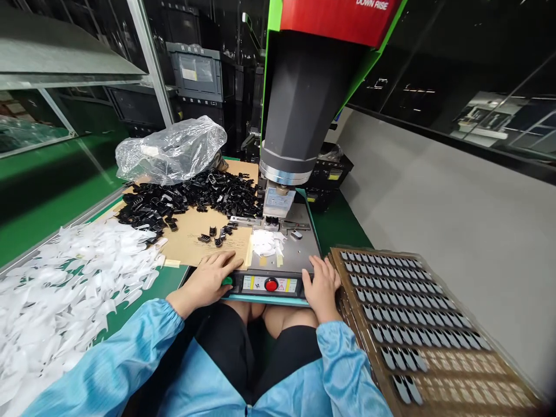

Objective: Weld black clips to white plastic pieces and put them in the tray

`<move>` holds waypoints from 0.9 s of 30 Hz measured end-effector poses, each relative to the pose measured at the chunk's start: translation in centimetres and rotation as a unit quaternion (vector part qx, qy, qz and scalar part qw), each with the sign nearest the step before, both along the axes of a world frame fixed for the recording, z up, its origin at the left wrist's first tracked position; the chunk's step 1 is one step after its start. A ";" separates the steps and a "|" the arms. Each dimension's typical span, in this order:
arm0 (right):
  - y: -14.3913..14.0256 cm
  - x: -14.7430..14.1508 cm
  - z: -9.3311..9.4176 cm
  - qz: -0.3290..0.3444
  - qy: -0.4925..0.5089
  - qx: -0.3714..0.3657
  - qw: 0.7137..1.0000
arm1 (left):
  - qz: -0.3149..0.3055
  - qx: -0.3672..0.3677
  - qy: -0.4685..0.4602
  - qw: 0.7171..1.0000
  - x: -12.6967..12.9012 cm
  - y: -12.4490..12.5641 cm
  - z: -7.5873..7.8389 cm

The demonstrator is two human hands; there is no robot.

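My left hand (209, 280) rests open on the front left corner of the press base (299, 255), its thumb at a green button (227, 281). At the base's front right corner lies my right hand (322, 284), fingers stretched out and thumb apart; whatever is under its palm is hidden. Between the hands is a red button (271, 284). Under the machine's metal horn (278, 200) a small black part (271, 221) sits in the fixture. A small pile of white plastic pieces (266, 243) and one grey-and-black part (296, 234) lie on the base.
Black clips (195, 194) are heaped on cardboard (191, 234) at left, below a clear plastic bag (174, 150). White pieces (73, 284) cover the near left table. To the right, stacked trays (460, 370) hold rows of grey parts (403, 295). Bins (197, 72) stand behind.
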State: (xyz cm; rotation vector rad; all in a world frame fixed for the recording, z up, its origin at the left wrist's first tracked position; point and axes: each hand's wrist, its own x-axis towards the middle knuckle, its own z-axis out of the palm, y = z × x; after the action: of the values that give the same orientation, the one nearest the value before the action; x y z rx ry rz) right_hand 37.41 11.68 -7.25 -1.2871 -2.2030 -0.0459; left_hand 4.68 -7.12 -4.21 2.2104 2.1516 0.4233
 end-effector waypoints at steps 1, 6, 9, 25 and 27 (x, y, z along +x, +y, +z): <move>-0.4 0.8 -0.6 0.005 -0.013 -0.004 1.000 | 0.006 0.000 0.011 1.000 -0.2 -0.3 -0.1; -0.7 2.9 -1.9 0.050 -0.054 -0.025 0.997 | 0.027 -0.005 0.020 0.999 -0.7 -0.1 0.1; -0.3 3.4 -2.1 0.058 -0.071 -0.024 0.995 | 0.030 -0.004 0.021 0.999 -0.8 0.1 0.3; 1.2 1.6 0.1 0.027 -0.029 -0.007 0.999 | 0.145 0.054 -0.017 0.988 -2.4 3.0 1.7; 1.8 -0.2 0.7 0.025 -0.001 -0.001 1.000 | 0.181 0.045 0.001 0.983 -3.1 4.2 2.0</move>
State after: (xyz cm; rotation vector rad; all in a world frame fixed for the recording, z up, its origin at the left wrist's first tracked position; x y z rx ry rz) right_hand 37.20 13.53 -6.54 -1.2337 -2.2366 -0.0265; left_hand 1.62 -2.92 -2.17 1.8528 2.5882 0.5398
